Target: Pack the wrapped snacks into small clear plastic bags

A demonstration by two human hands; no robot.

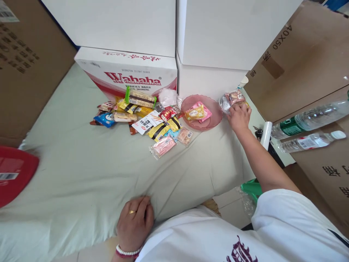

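At the right, my right hand [240,115] reaches to a clear bowl [224,103] with a brown-pink snack packet [235,96] in it. Its fingers bend down at the near side of the packet, and the fingertips are hidden. To the left of this hand stands a pink translucent bowl [209,124] holding a yellow snack packet [195,113] and a pink packet [206,111]. My left hand [135,221], with a ring and a bead bracelet, rests at the cloth's front edge, fingers curled in and nothing seen in them.
Several wrapped snacks [160,131] lie piled left of the pink bowl on the pale green cloth [89,171]. Behind stand a Wahaha carton [131,74] and white boxes [215,32]. Plastic bottles [311,142] lie at the right; a red object [16,171] is at the left.
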